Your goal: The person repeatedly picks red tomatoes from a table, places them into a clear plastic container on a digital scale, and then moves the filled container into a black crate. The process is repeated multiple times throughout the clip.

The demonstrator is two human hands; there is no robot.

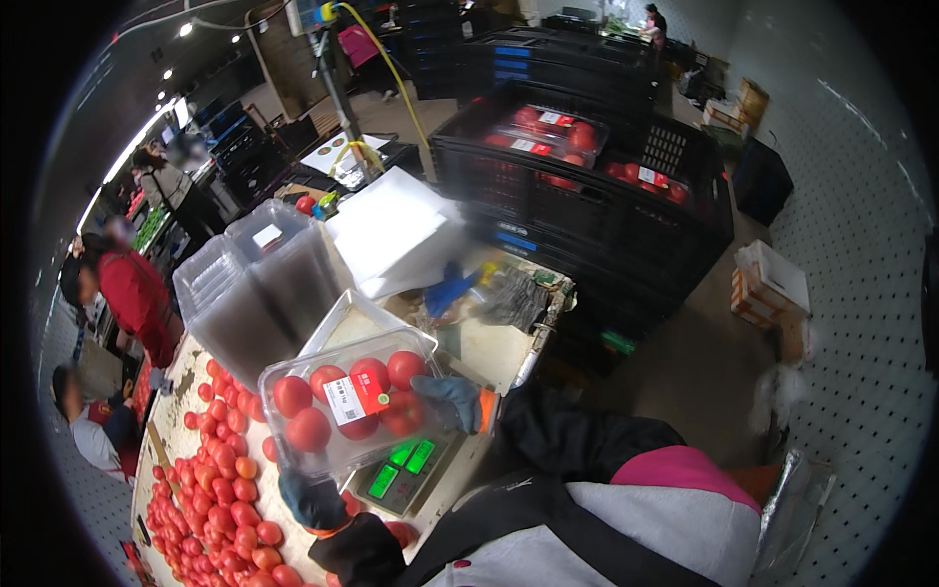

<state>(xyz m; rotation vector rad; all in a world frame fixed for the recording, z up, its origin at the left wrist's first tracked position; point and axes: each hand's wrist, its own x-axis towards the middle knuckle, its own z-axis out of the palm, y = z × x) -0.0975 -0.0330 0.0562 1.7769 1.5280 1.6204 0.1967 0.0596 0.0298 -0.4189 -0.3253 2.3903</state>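
Note:
My left hand (pixel 312 502), in a dark glove, grips the lower left edge of a clear plastic clamshell (pixel 334 458) packed with several tomatoes. On the other side my right hand (pixel 455 402), gloved in blue-grey with an orange cuff, holds the same pack. The pack is closed and bears a red and white label (pixel 356 398). Beneath it, a digital scale (pixel 402 475) with green lit displays is partly hidden. Loose tomatoes (pixel 220 506) lie heaped on the table to the left.
Stacked empty clamshells (pixel 257 279) and white paper sheets (pixel 396 231) stand behind the pack, near a metal tray (pixel 352 312). A black crate (pixel 579 198) with packed tomatoes stands at the back right. Foam boxes (pixel 770 286) lie by the wall. People (pixel 139 301) work at the left.

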